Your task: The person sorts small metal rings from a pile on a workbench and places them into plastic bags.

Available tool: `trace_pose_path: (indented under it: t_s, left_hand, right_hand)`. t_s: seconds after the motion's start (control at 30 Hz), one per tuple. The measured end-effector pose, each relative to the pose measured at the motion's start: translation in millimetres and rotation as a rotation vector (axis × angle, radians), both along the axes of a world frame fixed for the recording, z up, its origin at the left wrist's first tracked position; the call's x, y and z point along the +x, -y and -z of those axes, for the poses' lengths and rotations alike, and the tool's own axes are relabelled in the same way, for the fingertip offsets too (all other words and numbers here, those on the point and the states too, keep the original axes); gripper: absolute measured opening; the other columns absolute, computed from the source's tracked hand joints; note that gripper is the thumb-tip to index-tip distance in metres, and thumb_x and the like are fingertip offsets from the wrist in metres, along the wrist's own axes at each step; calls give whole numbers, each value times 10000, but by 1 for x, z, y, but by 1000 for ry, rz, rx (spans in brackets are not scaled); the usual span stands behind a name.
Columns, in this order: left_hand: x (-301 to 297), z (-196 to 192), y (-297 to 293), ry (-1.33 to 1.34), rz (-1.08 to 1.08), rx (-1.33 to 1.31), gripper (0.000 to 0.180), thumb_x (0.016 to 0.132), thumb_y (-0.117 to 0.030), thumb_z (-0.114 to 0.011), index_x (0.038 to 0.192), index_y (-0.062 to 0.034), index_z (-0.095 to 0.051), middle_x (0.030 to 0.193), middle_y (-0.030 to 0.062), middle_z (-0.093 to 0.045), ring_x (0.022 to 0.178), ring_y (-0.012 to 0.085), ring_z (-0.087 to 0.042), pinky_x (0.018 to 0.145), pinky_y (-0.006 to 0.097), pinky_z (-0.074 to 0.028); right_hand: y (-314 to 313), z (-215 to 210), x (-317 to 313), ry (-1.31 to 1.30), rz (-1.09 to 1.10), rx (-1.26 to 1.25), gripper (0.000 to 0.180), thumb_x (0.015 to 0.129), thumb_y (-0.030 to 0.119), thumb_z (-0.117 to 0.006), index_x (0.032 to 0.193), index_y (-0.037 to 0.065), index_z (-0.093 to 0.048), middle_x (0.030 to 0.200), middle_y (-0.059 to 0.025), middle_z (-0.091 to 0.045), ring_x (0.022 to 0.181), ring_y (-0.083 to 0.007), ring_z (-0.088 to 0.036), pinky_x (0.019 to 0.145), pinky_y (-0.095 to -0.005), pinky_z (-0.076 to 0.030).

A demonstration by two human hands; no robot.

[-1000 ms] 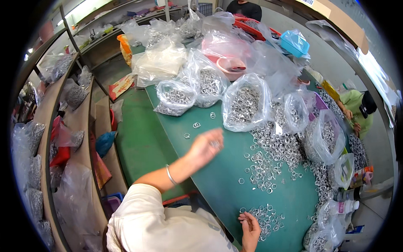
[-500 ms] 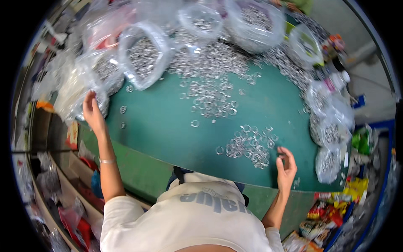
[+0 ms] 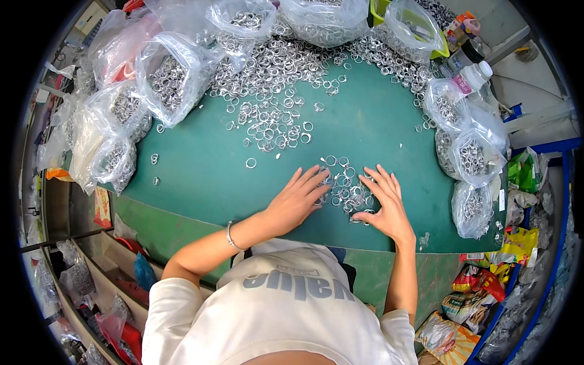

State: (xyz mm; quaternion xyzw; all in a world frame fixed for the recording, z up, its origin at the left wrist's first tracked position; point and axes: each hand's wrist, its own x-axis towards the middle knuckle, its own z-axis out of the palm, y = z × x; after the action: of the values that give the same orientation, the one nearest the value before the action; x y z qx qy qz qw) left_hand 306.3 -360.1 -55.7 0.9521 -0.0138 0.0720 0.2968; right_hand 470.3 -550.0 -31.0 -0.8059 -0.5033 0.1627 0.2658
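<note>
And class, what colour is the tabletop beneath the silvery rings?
The tabletop is dark green; it shows best in the head view.

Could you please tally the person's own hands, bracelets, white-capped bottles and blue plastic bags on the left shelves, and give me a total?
Hands: 2 (left hand, right hand)
Silver bracelet: 1
White-capped bottle: 1
Blue plastic bag: 1
Total: 5
The loose silvery rings between the hands overlap too much to count.
</note>
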Motion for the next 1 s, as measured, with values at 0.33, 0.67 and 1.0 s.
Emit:
trace_pose_path:
  t_s: [0.33,0.67,1.0]
  left_hand:
    - [6,0,-13,168,-193,-419,396,768,141,-483,1122,-9,-579,1116,155,-576,1041,342,-554,903,383,-447]
    - [12,-10,-26,-61,-491,-1156,355,899,80,-414,1221,-5,-536,1092,76,-621,909,98,-592,761,241,-512]
    - [4,-20,-32,-90,-439,-1096,372,833,126,-509,1181,5,-563,1084,41,-594,947,79,-565,807,216,-471]
  right_hand:
    - [-1,13,-5,89,112,205,311,680,140,-772,946,55,-634,1062,-66,-595,1156,-289,-497,1043,-493,-272]
    - [0,3,-5,128,349,205,259,763,-25,-580,1010,44,-613,1114,-107,-553,1113,-295,-490,971,-432,-329]
    - [-23,13,-2,177,93,253,178,724,-1,-669,892,57,-651,1083,-67,-604,1107,-290,-520,973,-457,-343]
